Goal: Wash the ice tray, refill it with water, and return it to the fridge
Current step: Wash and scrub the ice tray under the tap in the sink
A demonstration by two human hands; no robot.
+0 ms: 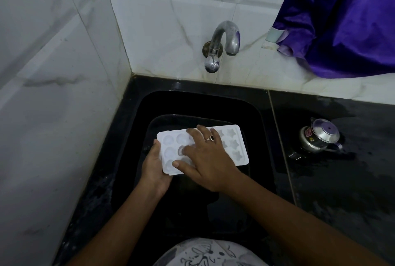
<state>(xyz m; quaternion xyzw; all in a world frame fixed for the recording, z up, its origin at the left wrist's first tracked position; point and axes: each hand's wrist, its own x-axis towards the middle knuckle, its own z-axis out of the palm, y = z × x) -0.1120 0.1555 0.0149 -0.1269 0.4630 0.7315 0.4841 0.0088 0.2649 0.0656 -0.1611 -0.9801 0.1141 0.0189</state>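
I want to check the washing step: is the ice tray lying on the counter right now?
No, the left hand holds the ice tray over the black sink, right hand resting on top.

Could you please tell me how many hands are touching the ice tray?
2. The left hand holds the tray at its left end, thumb on the rim; the right hand lies across its top, fingers spread over the moulds. No other hand shows.

The right hand covers the middle cups of the ice tray, and the fingers of the left hand lie hidden beneath its left end. The purple cloth runs off the top and right edges.
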